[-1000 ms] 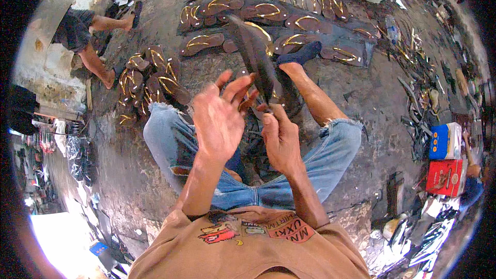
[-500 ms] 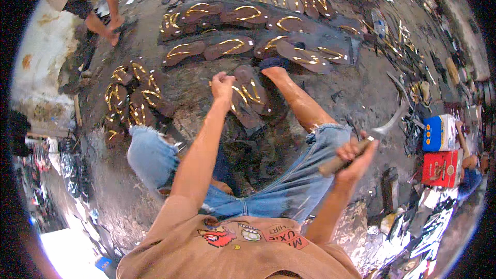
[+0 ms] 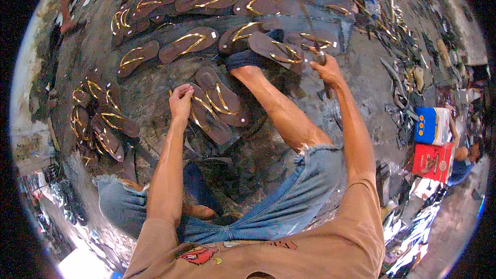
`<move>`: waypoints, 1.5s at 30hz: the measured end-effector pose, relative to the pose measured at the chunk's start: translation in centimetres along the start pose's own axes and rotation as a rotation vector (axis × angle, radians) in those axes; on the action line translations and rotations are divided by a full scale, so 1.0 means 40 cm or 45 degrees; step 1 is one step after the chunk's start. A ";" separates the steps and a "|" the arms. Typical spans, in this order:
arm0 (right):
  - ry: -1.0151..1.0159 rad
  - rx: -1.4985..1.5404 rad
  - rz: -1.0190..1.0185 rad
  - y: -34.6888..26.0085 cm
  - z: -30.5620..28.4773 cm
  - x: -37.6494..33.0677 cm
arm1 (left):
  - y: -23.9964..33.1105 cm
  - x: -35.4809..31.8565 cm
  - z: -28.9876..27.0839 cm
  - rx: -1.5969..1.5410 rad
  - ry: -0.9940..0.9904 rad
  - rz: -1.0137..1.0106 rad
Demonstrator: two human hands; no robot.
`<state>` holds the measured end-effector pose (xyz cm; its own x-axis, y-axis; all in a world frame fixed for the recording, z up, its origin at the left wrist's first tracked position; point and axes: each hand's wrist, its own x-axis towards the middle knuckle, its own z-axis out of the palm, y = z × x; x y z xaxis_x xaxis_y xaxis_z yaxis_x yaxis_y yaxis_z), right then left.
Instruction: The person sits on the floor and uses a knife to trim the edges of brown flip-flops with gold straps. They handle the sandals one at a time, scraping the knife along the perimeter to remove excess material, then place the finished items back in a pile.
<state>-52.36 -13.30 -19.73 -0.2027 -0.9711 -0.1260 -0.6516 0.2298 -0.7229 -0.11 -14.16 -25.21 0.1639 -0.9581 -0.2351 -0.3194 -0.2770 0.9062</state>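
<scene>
My left hand is pinched closed at the upper left edge of a brown flip-flop with gold straps. A small golden bit shows beside its fingertips; what they hold is too small to make out. A second flip-flop lies against the first, on its right. Out to the right, my right hand is closed around a wooden-handled tool with a long thin end pointing away from me. That hand is just right of a flip-flop lying beyond my bare foot.
Rows of flip-flops lie on a dark sheet ahead. A loose heap of them is at left. Dark scraps litter the right, near a blue-and-white box and a red box. My leg stretches between my hands.
My right hand has swung forward from beside my knee with the tool, past my shin. My left hand stays pinched by the flip-flop pair. The whole view has shifted.
</scene>
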 end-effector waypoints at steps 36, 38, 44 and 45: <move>-0.282 0.269 -0.716 -1.010 -0.101 -0.582 | 0.597 -0.569 -0.049 -1.178 -0.438 0.299; -0.575 0.375 -0.624 -1.074 -0.122 -0.678 | 0.592 -0.621 -0.117 -1.110 -0.293 0.277; 0.390 1.151 -0.176 -0.967 -0.044 -0.862 | 0.658 -0.715 -0.252 -1.722 -0.189 -0.007; 0.373 1.212 -0.061 -0.936 -0.021 -0.880 | 0.643 -0.724 -0.255 -1.787 -0.242 0.023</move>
<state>-21.44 12.34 12.34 -0.4474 -0.8943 -0.0028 0.1679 -0.0808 -0.9825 -3.54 7.21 8.51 0.0072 -0.9869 -0.1611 0.8775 -0.0710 0.4744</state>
